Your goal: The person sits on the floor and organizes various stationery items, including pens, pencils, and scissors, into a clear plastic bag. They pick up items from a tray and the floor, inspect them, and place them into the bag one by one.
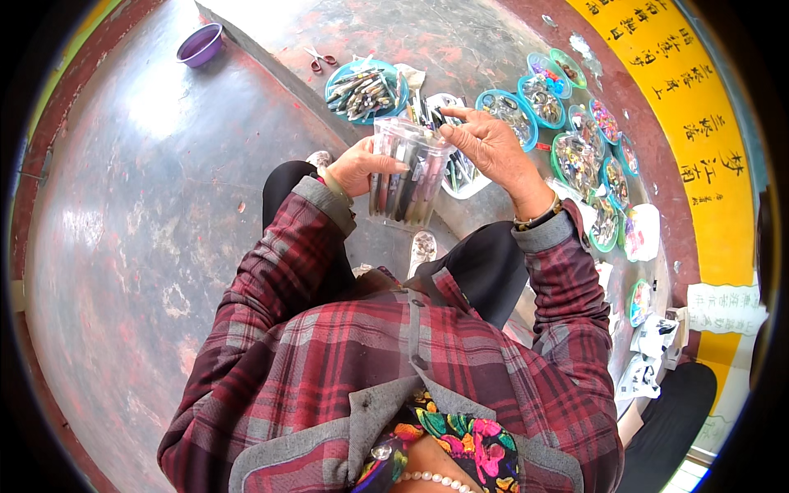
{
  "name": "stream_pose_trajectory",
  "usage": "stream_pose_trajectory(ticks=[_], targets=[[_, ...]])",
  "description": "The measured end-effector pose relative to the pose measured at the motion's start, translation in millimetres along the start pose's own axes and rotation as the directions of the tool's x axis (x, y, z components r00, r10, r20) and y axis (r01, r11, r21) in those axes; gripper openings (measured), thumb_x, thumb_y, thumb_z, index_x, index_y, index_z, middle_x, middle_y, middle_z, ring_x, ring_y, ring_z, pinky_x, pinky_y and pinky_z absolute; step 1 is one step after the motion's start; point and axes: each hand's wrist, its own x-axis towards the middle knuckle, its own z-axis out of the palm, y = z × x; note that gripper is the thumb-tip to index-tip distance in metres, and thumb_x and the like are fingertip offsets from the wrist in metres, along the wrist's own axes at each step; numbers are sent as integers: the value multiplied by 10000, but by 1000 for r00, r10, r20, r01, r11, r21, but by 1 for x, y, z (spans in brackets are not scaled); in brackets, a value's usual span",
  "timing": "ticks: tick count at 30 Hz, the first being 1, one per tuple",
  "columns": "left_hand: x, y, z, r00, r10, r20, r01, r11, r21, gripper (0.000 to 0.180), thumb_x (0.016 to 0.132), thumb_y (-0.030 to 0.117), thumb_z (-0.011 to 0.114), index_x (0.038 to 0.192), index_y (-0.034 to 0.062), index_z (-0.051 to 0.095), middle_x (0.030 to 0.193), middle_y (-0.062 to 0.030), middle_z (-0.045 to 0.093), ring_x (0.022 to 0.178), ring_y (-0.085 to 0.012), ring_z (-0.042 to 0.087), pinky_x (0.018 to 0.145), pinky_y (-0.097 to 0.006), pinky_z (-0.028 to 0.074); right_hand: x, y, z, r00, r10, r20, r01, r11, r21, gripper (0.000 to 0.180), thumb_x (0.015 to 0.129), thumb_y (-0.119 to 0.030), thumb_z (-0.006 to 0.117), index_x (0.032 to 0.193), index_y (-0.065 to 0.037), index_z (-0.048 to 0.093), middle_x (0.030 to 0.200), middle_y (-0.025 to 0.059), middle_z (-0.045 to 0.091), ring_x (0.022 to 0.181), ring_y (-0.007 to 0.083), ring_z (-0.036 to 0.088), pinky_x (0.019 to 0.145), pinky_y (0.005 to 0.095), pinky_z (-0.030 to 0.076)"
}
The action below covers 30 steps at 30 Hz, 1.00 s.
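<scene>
My left hand (369,167) is wrapped round the side of a clear plastic container (408,130), held upright above my lap. Dark and light pens (403,185) stand inside it, seen through its wall. At the container's right rim is my right hand (491,146), its thumb and forefinger apart, with nothing plainly visible between them. Just beyond the container, a white tray (474,191) with more pens rests on the floor, partly hidden by my hands. A blue basket (404,92) heaped with pens stands to its left.
Red-handled scissors (320,60) lie on the floor past the blue basket. A purple basin (200,45) stands far left beside a raised floor edge (271,74). Several round baskets of small items, one a blue basket (536,131), cluster at right. My white shoe (422,250) shows below the container.
</scene>
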Motion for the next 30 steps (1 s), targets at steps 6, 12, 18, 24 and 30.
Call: stream_pose_trajectory(ticks=[6, 12, 18, 24, 30], targets=[[1, -4, -7, 1000, 11, -23, -11, 1000, 21, 539, 705, 83, 649, 1211, -20, 493, 1092, -120, 613, 986, -209, 597, 905, -350, 450, -2, 2, 1, 1000, 31, 4, -31, 999, 33, 335, 872, -332, 600, 813, -10, 675, 1057, 149, 628, 1031, 261, 577, 835, 334, 439], [-8, 15, 5, 975, 177, -135, -172, 984, 46, 496, 721, 52, 628, 1194, -22, 496, 1059, -108, 619, 920, -187, 616, 767, -312, 503, 1, 35, -19, 879, 451, -155, -285, 757, 588, 260, 862, -215, 630, 993, 7, 659, 928, 80, 664, 832, 131, 607, 731, 262, 470], [1, 4, -9, 958, 230, -173, -220, 973, 71, 425, 745, 100, 631, 1145, -7, 536, 986, -83, 630, 752, -181, 633, 433, -291, 502, -46, 200, 21, 817, 543, -194, -532, 839, 112, 236, 724, -174, 682, 881, 2, 685, 712, 74, 663, 655, 117, 605, 643, 259, 464], [-2, 2, -15, 942, 235, -240, -220, 972, 86, 391, 751, 93, 641, 1121, 1, 556, 981, -75, 631, 757, -173, 623, 496, -297, 505, -63, 247, 85, 636, 767, -85, -771, 629, -93, 334, 677, -210, 686, 931, 7, 667, 801, 174, 666, 749, 270, 654, 673, 341, 498], [9, 0, -9, 957, 205, -204, -206, 978, 19, 391, 752, 55, 642, 1129, -1, 554, 1020, -67, 631, 909, -164, 596, 803, -309, 466, -87, 297, 115, 576, 755, -312, -805, 457, -379, 224, 739, -150, 542, 886, -16, 645, 894, 235, 638, 879, 385, 612, 798, 423, 480]])
